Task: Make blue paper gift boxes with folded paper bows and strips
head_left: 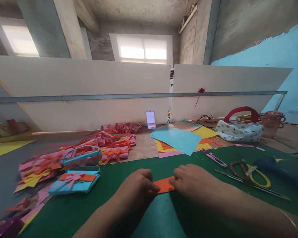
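Between my two hands an orange paper strip [165, 185] lies low over the green cutting mat [109, 205]. My left hand [139, 181] pinches its left end, thumb and fingers together. At the other end, my right hand [188, 178] has its fingers curled onto the strip. Both ends are partly hidden under the fingers. To the left sits a small blue paper bag [74, 187] with an orange band and a pink bow. A pink craft knife [214, 158] rests beyond my right hand.
Pink and orange paper bags [114, 153] pile up at the left. Coloured paper sheets [176, 138] lie behind the mat. Scissors [258, 175], long metal tweezers [253, 185] and a dark blue tool [280, 172] are at the right, before a fabric bag [239, 130] and pink jug [272, 124].
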{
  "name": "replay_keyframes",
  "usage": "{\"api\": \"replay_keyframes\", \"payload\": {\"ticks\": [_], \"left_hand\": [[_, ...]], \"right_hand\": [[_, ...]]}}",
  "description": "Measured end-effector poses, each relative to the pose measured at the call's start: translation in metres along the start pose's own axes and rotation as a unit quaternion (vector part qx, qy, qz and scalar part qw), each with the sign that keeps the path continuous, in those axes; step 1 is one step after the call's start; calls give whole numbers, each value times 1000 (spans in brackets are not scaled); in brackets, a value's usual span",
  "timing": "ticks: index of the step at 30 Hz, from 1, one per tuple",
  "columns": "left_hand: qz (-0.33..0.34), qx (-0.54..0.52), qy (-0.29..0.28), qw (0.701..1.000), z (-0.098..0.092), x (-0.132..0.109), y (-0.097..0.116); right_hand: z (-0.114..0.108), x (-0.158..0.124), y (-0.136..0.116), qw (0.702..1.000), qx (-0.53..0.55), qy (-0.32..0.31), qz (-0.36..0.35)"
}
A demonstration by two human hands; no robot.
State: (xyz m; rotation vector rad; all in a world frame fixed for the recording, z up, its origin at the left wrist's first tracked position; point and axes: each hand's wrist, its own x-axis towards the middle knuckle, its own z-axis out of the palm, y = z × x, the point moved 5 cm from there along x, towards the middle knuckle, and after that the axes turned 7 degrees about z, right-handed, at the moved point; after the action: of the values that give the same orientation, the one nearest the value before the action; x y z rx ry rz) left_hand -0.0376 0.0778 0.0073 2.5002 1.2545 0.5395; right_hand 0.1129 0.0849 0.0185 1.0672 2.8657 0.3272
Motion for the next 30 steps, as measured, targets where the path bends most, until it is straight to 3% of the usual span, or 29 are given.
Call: {"api": "replay_keyframes", "payload": {"ticks": [5,8,11,15,21,25,30], "left_hand": [[-12,113,-42,993,2,-4,27],[-64,206,-88,973,13,-7,43],[-103,222,-98,965,18,-12,51],[-152,221,-108,957,12,-33,43],[-241,253,-95,932,-14,-68,18],[-291,238,-33,926,-28,-48,8],[-243,161,-33,956,-13,2,5]], "right_hand": [[26,9,-16,997,59,-27,52],[34,9,-21,999,37,-23,22],[30,8,-18,1000,24,-14,8],[26,8,-10,996,79,-45,26],[25,5,-9,992,99,-61,38],[25,4,-13,993,86,-71,25],[22,6,-10,994,85,-62,20]]}}
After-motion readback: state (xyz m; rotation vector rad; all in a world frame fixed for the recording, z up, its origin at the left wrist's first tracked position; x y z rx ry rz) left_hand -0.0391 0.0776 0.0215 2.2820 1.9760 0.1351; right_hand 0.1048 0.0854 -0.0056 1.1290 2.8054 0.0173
